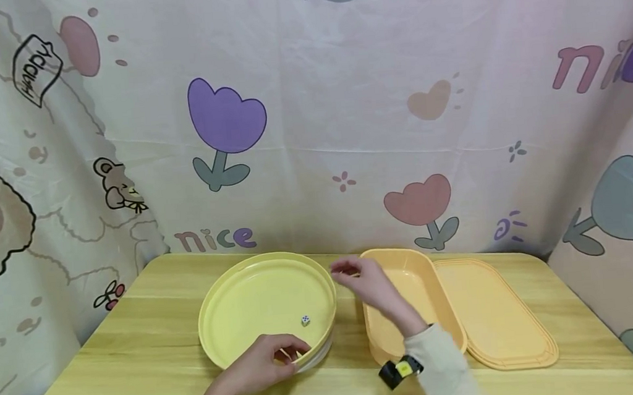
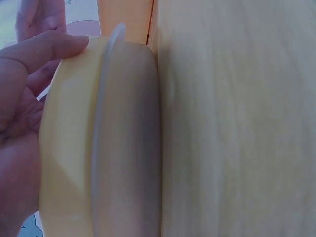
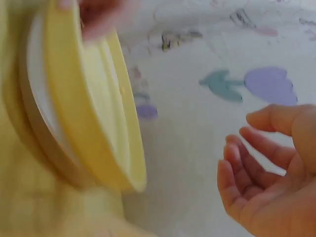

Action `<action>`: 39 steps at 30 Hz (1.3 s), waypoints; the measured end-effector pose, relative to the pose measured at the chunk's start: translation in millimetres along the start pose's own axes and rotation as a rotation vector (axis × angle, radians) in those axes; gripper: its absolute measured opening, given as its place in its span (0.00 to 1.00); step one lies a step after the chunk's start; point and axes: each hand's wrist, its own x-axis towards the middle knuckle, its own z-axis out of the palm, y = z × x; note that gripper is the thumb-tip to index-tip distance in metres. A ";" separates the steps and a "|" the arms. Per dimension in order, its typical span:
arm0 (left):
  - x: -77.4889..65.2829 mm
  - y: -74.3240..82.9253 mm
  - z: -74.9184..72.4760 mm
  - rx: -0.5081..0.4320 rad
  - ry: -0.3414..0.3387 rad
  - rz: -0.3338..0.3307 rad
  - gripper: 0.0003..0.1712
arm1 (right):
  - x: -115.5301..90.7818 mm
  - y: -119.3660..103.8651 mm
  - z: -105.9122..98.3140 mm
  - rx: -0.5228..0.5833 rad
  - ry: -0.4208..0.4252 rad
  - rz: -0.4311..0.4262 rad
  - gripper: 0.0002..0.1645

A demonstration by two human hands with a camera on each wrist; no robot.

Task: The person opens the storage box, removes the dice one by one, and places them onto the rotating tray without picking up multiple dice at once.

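A yellow round tray [image 1: 268,288] with a raised rim sits on top of a whitish round container [image 2: 131,138] on the table. One small white die [image 1: 306,320] lies inside the tray, toward its front right. My left hand [image 1: 265,363] grips the tray's front rim, thumb on the outer wall and fingers reaching over the inside. Just beyond the tray's right edge, my right hand [image 1: 359,281] is raised, between it and the orange box. In the right wrist view, the right hand's fingers [image 3: 237,173] are loosely bent with nothing between them.
An orange rectangular box [image 1: 407,283] stands right of the tray, partly covered by the right forearm. Its flat orange lid [image 1: 499,319] lies beside it, to the right. A patterned curtain [image 1: 297,100] hangs behind the wooden table [image 1: 139,354].
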 end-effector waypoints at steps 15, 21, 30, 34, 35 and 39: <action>1.7 -2.8 1.6 -0.017 -0.016 -0.009 0.14 | 21.5 77.0 -54.5 0.005 -0.111 0.118 0.12; -0.7 -4.6 1.6 -0.008 -0.008 -0.006 0.13 | 21.8 95.4 -51.9 -0.042 -0.139 0.145 0.09; -0.7 -2.4 1.7 0.007 -0.011 -0.016 0.13 | 13.8 111.8 -49.5 -0.007 -0.267 0.339 0.08; -0.1 -1.7 1.2 0.004 -0.009 -0.010 0.13 | 13.8 114.8 -50.1 -0.029 -0.290 0.324 0.08; 0.1 -1.6 1.2 0.003 -0.008 -0.012 0.13 | 14.0 115.2 -50.3 -0.038 -0.291 0.319 0.08; 0.6 -0.9 0.6 0.000 -0.005 -0.022 0.13 | 13.4 114.6 -50.7 -0.043 -0.285 0.323 0.09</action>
